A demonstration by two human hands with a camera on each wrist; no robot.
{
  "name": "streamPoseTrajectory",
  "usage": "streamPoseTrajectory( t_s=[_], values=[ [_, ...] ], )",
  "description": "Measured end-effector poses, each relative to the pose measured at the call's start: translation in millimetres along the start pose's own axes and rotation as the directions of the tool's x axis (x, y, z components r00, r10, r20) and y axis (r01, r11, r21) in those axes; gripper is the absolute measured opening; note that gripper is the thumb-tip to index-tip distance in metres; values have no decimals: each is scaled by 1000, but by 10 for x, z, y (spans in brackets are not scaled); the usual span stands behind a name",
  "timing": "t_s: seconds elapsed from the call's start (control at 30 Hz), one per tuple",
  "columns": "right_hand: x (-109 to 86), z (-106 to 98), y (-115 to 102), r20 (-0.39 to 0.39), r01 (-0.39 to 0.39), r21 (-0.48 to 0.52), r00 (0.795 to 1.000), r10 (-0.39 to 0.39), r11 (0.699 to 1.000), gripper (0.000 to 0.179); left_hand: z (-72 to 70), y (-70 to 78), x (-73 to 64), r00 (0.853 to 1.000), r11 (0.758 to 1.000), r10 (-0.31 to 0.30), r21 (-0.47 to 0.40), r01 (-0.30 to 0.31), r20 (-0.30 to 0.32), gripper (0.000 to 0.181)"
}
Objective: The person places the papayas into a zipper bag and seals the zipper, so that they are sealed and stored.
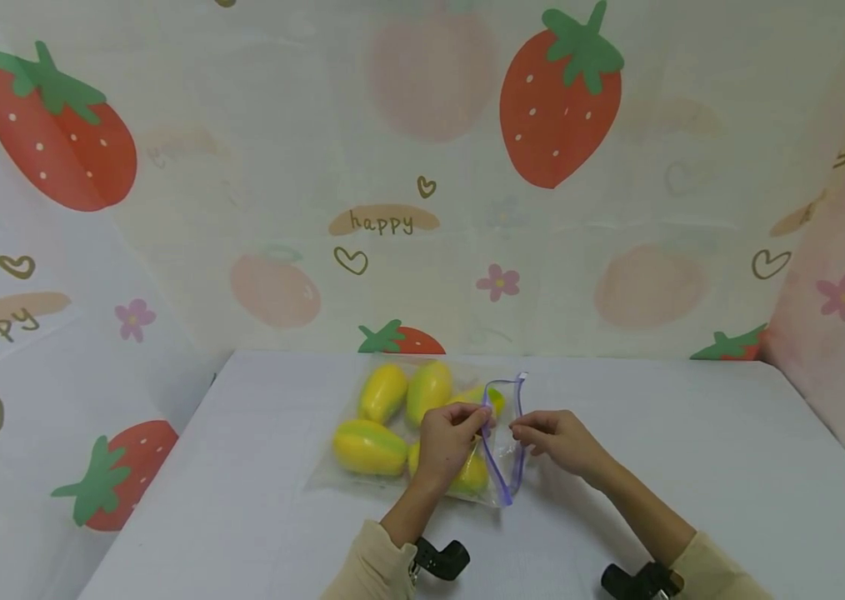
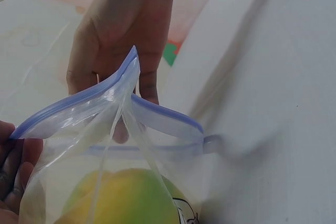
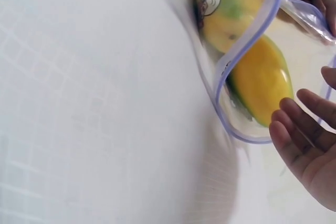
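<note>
A clear zip bag [image 1: 321, 481] with a purple zip edge lies on the table, holding several yellow-green mangoes [image 1: 370, 447]. Its mouth faces right and gapes; inside it one mango [image 3: 262, 80] shows clearly in the right wrist view. My left hand [image 1: 443, 442] reaches over the bag and pinches the near side of the zip edge [image 2: 68, 103]. On the mouth's other side is my right hand [image 1: 561, 442], fingers loosely extended and apart from the thumb in the right wrist view. Its fingertips are at the far zip edge; whether they touch it is hard to tell.
The bag rests on a white-covered table [image 1: 227, 517]. Behind it stands a backdrop [image 1: 565, 225] printed with strawberries, hearts and flowers, with side panels left and right. A black wrist camera [image 1: 443, 560] sits on the left wrist, another [image 1: 640, 581] on the right.
</note>
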State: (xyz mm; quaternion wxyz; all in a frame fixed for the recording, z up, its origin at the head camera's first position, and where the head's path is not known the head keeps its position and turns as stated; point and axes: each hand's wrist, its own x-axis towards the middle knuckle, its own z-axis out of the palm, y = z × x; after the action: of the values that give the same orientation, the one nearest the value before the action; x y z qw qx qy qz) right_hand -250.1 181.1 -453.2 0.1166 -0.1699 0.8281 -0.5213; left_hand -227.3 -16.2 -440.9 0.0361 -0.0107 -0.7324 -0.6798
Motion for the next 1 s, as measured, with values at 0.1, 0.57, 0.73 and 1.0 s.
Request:
streamPoseTrajectory(
  t_s=[0.1,0.57,0.73,1.0],
  values=[
    [19,-15,-6,-25,-8,11,1000,8,1000,36,4,-2,4,1000,1000,-3,6,3,0,24],
    [191,-82,51,-182,-93,86,977,108,992,38,-5,-6,-11,1000,1000,-5,-4,5,13,24],
    [275,-101,88,-215,-108,106,968,128,989,38,-9,-2,-10,1000,1000,-14,0,14,14,24],
    [360,-100,158,-266,-124,142,951,159,982,39,5,-9,-10,1000,1000,-8,7,8,11,24]
  ],
)
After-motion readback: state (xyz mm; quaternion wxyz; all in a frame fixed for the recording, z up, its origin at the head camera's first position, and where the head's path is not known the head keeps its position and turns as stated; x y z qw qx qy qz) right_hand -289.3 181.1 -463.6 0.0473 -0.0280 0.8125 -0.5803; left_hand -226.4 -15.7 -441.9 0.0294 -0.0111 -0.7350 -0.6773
